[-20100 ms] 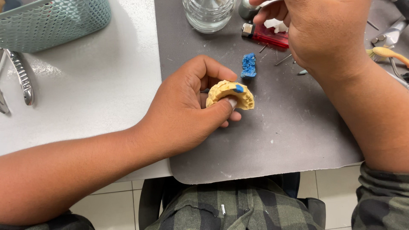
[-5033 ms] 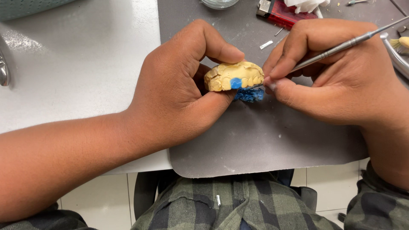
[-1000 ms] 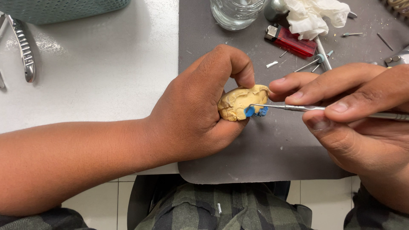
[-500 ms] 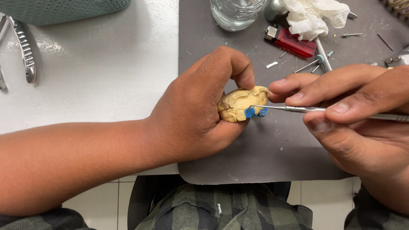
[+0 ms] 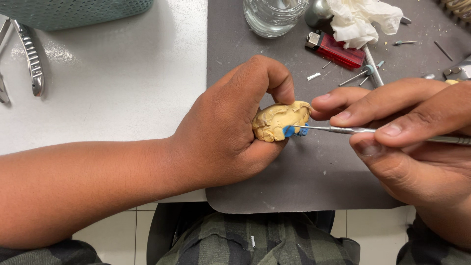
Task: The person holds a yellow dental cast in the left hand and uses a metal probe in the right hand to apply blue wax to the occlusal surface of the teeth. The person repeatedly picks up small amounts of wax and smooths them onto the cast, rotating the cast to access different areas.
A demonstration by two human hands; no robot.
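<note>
Little changed since half second ago: both hands hold same pose, tool tip stays on blue patch. Left hand (image 5: 230, 132) curled, thumb and fingers pinching yellow stone dental cast (image 5: 280, 120), keeping it raised off grey mat (image 5: 294, 186), probably to steady blue wax spot (image 5: 293, 130) facing right hand. Right hand (image 5: 407, 142) grips thin metal carving instrument (image 5: 353, 130) pen-style, fingers pressed together, tip touching wax. Beyond fingertips: red lighter (image 5: 336, 50), glass jar (image 5: 274, 17), crumpled white tissue (image 5: 365, 19). Far left on white surface (image 5: 113, 88): steel pliers (image 5: 30, 56).
</note>
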